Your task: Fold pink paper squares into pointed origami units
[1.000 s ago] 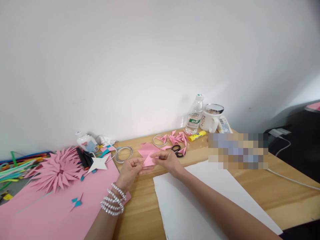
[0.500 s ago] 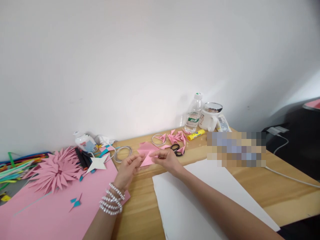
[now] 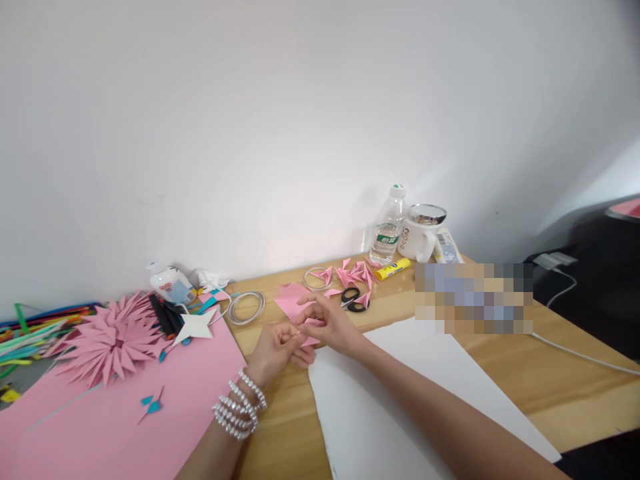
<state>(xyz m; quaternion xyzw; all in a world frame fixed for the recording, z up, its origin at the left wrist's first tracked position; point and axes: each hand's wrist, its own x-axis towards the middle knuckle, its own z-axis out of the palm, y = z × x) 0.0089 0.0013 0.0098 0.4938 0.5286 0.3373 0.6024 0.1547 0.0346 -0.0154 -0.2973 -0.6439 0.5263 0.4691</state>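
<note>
My left hand (image 3: 277,348), with pearl bracelets (image 3: 237,407) at its wrist, pinches a small piece of folded pink paper (image 3: 311,341) over the wooden table. Against the same piece rest the fingertips of my right hand (image 3: 333,328), thumb and index close together; the fingers partly cover the paper. Just behind the hands lies another pink paper piece (image 3: 290,300). Black-handled scissors (image 3: 357,307) lie beyond my right hand, close to several folded pink paper pieces (image 3: 356,273). A white sheet (image 3: 375,400) lies under my right forearm.
A yellow glue stick (image 3: 393,269), a water bottle (image 3: 388,230) and a white mug (image 3: 420,240) stand or lie at the back. To the left are a spiky pink paper flower (image 3: 117,343), a white paper star (image 3: 195,326), a coiled cable (image 3: 247,309) and pipe cleaners (image 3: 30,340).
Both hands have come slightly nearer, the left also rightward. The folded paper came along with them, and the pink piece behind is more exposed.
</note>
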